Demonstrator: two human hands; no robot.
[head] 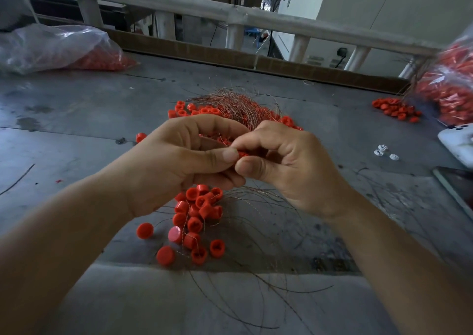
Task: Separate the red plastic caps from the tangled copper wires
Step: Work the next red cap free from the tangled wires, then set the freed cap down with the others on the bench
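Note:
My left hand and my right hand meet at the centre of the view, above the grey table. Between their thumbs and fingertips they pinch one small red cap, mostly hidden by the fingers. A cluster of red caps strung on thin copper wires hangs and lies just below the hands. Behind the hands sits a tangled bundle of copper wires with more red caps around it. Loose wire strands curve over the near table.
A clear plastic bag of red caps lies at the back left. Another bag of caps stands at the right, with a small pile of caps beside it. Small white pieces and a white device lie at the right edge.

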